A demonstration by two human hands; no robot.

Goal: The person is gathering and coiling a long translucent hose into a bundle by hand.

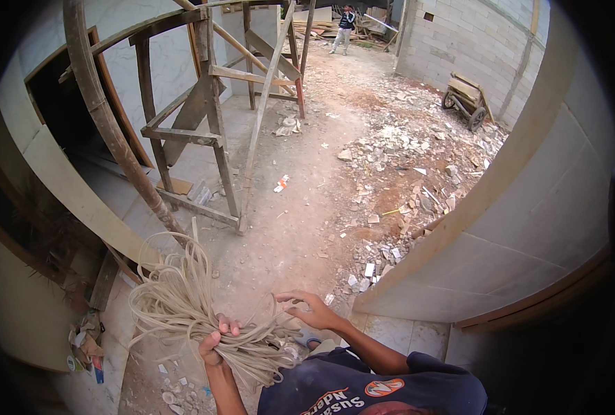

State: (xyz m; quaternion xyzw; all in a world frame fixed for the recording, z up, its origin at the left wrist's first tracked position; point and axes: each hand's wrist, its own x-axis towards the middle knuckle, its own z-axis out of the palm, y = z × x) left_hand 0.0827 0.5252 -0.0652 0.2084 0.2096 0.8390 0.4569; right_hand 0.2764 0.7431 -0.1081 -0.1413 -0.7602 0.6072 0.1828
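Observation:
A thick bundle of pale beige, thin rope or cord (176, 297) hangs in many loops in front of my body; its exact material is hard to tell. My left hand (221, 339) is closed around the middle of the bundle, with loops fanning out to the upper left and more hanging to the lower right. My right hand (310, 310) is just right of the bundle, its fingers stretched toward a thin loop that rises beside the fingertips. Whether they touch that strand I cannot make out.
Wooden scaffolding (217, 138) stands at the left by a tiled wall. Rubble (390, 166) covers the ground to the right, with a wheeled cart (468, 100) by the block wall. A person (344, 29) stands far back. A curved wall edge (473, 228) is close on my right.

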